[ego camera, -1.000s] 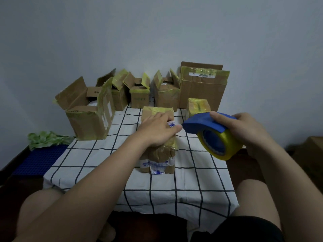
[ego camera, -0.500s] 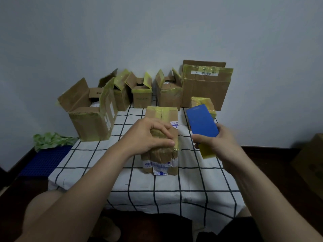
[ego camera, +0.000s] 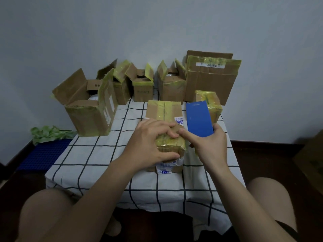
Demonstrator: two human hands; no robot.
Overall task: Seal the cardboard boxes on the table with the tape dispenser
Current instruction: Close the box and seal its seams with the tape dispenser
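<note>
Landmark: the middle box is lying on the checked tablecloth, with yellowish tape running along its closed top seam.
Left hand: the left hand is gripping the near end of the middle box, fingers curling over the top and thumb pressing on the near face.
Right hand: the right hand is clasping the lower part of the tape dispenser just right of the middle box. Its index finger is stretching left and touching the box's top right edge.
Tape dispenser: its blue cover is sticking up out of the right hand, alongside the middle box's right side (the roll itself is hiding behind the hand).
Dispenser count: one is showing.
Box count: seven are sitting on the table, the middle box included.
Open boxes: four are standing with flaps up, the big open box left of the middle box and three smaller ones in a row behind it.
Closed boxes: the tall closed box is standing behind and right of the middle box, and the small taped box is sitting just behind the dispenser.
Floor: a crumpled green sheet and a blue mat are lying well left of the middle box.
</note>
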